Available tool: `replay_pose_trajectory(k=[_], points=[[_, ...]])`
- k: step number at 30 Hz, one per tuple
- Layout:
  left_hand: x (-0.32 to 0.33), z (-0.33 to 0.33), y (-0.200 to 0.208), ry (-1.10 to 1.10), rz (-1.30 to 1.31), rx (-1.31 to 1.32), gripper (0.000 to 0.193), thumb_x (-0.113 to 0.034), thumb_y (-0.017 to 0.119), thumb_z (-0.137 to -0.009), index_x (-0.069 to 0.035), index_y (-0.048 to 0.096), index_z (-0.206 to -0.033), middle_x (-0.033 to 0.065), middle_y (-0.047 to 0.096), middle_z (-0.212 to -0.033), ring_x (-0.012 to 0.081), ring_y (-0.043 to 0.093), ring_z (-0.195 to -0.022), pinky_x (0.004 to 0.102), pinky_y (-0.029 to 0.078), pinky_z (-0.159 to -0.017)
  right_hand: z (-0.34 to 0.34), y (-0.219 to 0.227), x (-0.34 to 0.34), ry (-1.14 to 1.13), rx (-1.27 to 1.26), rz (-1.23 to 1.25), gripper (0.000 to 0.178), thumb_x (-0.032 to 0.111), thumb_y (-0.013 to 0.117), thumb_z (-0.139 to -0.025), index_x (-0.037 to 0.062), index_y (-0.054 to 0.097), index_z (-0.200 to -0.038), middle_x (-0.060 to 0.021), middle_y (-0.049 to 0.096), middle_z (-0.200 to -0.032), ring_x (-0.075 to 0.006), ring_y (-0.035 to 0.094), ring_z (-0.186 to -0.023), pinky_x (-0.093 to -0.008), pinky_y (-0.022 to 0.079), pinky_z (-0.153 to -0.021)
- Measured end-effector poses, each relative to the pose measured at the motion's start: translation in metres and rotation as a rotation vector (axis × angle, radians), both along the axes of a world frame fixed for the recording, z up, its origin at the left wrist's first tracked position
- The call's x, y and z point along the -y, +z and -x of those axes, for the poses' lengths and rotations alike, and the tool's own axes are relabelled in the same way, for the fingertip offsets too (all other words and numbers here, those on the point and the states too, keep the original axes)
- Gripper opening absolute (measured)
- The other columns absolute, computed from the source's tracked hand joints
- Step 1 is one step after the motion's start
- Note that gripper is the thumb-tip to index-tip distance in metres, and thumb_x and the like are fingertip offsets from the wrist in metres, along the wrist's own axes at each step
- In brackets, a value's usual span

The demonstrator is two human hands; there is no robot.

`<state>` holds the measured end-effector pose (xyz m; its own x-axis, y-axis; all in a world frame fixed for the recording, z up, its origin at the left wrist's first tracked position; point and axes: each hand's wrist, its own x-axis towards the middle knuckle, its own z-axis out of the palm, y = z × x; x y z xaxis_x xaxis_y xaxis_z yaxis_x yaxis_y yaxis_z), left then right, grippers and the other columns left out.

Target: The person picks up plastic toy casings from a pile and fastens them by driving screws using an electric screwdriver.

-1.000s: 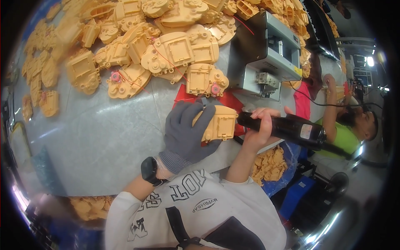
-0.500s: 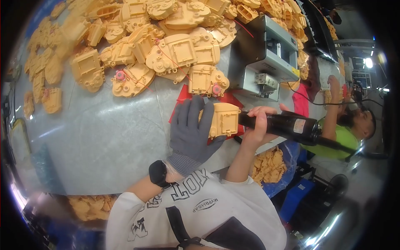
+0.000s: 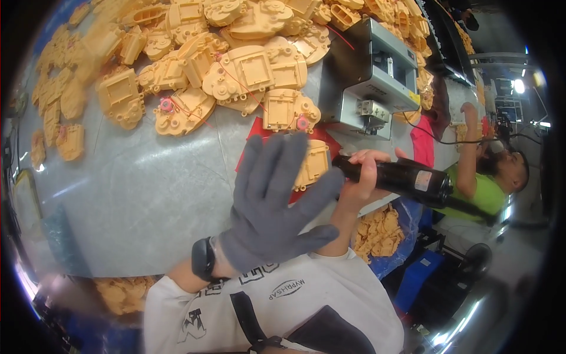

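Observation:
My left hand [image 3: 271,206], in a grey glove, hovers with fingers spread and nothing in its grasp. Partly behind its fingers lies a yellow plastic housing [image 3: 315,164] with a square recess. That housing rests on a red mat [image 3: 252,134]. My bare right hand [image 3: 367,174] is wrapped round a black electric screwdriver [image 3: 407,179], held level. The tool's front end points left at the housing; whether its tip touches cannot be made out. Just beyond the mat's middle sits another yellow housing [image 3: 282,111] with a pink round part.
Many yellow housings [image 3: 242,71] are heaped along the table's far side, some with red wires. A grey and black machine [image 3: 377,76] stands at the far right. Below the table edge is a blue-lined container of yellow parts [image 3: 380,233]. A person in green [image 3: 471,186] sits at right.
My left hand has come off the yellow housing, lifting toward me with its fingers spreading wider. My right hand keeps the screwdriver in nearly the same place.

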<state>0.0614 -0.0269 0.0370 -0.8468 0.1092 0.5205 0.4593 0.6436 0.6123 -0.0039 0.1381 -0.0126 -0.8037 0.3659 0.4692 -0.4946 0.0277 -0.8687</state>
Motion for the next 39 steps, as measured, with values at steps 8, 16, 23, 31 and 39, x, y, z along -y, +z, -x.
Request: replay_pose_trajectory(k=[8,16,23,31,39], points=[[0.006,-0.002,-0.063,-0.151,-0.104,0.182,0.074,-0.025,0.074,-0.061,-0.002,0.042,-0.124,0.0256,0.038,-0.129,0.0438,0.042,-0.114,0.0521,0.036,-0.094,0.027,0.041,-0.035,0.026,-0.262,0.097,0.052,0.031,0.058,-0.086,0.0016,0.03,-0.118,-0.0072,0.05,-0.064,-0.0161,0.049,-0.051,-0.0297,0.044,-0.049],[0.016,-0.017,-0.089,-0.108,-0.134,0.211,0.064,-0.014,0.071,-0.063,0.001,0.045,-0.12,0.0213,0.048,-0.116,0.0398,0.049,-0.104,0.0477,0.039,-0.091,0.085,0.06,-0.015,-0.063,-0.199,-0.183,0.041,0.027,0.058,-0.086,-0.005,0.04,-0.103,-0.0087,0.05,-0.06,-0.0164,0.049,-0.046,-0.0292,0.046,-0.045],[0.022,-0.014,-0.089,-0.098,-0.153,0.21,0.065,-0.011,0.071,-0.061,0.001,0.045,-0.12,0.0195,0.051,-0.114,0.038,0.05,-0.103,0.0466,0.04,-0.091,0.015,0.056,-0.018,0.229,-0.129,0.05,0.069,0.049,0.061,-0.08,0.0065,0.03,-0.125,-0.0072,0.052,-0.064,-0.0178,0.049,-0.048,-0.0303,0.044,-0.044],[0.025,-0.014,-0.084,-0.081,-0.124,0.227,0.056,-0.013,0.069,-0.063,-0.002,0.049,-0.114,0.0184,0.049,-0.11,0.0371,0.049,-0.1,0.0446,0.041,-0.088,-0.027,0.051,0.013,0.55,-0.266,0.063,0.081,0.06,0.052,-0.08,-0.0017,0.024,-0.125,-0.0151,0.053,-0.068,-0.0229,0.051,-0.048,-0.0329,0.045,-0.044],[0.024,-0.012,-0.082,-0.109,-0.136,0.239,0.055,-0.013,0.068,-0.062,-0.002,0.05,-0.112,0.0179,0.05,-0.108,0.0368,0.05,-0.097,0.0439,0.043,-0.083,-0.027,0.047,0.002,0.458,-0.198,0.103,0.084,0.067,0.048,-0.077,0.0002,0.027,-0.123,-0.0148,0.053,-0.067,-0.0226,0.051,-0.046,-0.0339,0.045,-0.044]])
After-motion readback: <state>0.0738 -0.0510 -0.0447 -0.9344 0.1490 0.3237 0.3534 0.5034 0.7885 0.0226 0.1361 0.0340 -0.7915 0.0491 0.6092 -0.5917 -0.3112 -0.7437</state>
